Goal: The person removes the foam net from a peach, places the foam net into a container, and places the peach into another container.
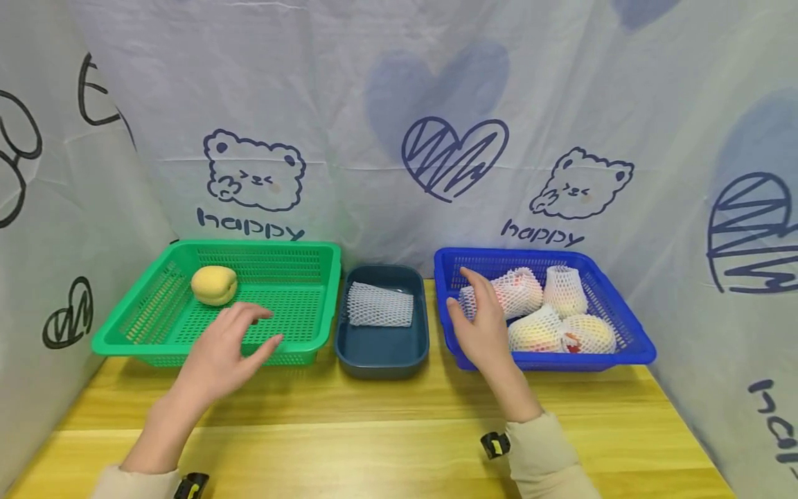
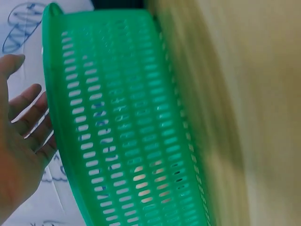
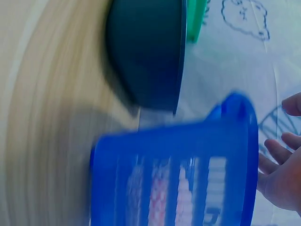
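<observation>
In the head view my left hand (image 1: pixel 221 353) hovers over the front rim of the green basket (image 1: pixel 321 336), fingers loosely bent and holding nothing. A yellow, peach-like fruit (image 1: pixel 214 285) lies in that basket, beyond the hand. My right hand (image 1: pixel 483 326) is over the left side of the blue basket (image 1: pixel 632 353), thumb and fingers apart, with nothing between them. Several fruits in white foam nets (image 1: pixel 537 329) lie inside the blue basket, one partly behind the hand. The left wrist view shows the left hand (image 2: pixel 23 141) beside the green rim; the right wrist view shows the right hand (image 3: pixel 282 174) beside the blue rim.
Between the baskets stands a dark teal tray (image 1: pixel 382 357) with a flattened white foam net (image 1: pixel 380 306) in it. All three stand on a wooden table (image 1: pixel 349 436). A printed cloth (image 1: pixel 368 201) hangs close behind and at both sides.
</observation>
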`<state>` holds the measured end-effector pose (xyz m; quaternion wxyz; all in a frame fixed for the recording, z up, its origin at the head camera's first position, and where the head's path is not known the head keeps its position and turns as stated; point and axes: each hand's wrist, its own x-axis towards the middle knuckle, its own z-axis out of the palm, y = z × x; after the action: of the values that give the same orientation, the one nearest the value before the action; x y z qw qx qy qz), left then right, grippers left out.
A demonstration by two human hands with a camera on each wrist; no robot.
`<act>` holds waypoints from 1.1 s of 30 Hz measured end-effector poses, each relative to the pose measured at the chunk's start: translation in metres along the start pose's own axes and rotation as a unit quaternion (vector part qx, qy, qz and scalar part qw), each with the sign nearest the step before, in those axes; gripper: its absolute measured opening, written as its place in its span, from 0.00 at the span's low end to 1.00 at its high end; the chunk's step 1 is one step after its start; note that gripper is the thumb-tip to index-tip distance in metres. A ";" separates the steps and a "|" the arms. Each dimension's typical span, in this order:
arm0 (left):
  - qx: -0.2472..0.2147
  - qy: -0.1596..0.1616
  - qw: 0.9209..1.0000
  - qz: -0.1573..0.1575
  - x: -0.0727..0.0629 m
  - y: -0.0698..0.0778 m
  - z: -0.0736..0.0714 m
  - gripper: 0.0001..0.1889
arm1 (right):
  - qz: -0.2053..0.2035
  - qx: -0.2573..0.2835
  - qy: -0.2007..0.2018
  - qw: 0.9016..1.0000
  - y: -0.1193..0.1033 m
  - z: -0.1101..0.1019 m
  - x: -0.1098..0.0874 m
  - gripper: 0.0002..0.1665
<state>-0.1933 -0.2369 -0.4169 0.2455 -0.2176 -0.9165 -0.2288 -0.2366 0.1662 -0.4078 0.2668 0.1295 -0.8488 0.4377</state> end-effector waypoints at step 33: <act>0.131 -0.120 0.984 0.006 -0.011 0.009 0.027 0.25 | 0.109 -0.115 -0.312 0.937 0.114 -0.119 0.023 0.35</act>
<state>-0.1890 -0.2187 -0.4407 0.1616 -0.2147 -0.9601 -0.0771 -0.2670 0.3301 -0.4150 -0.0484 0.1344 -0.9429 0.3009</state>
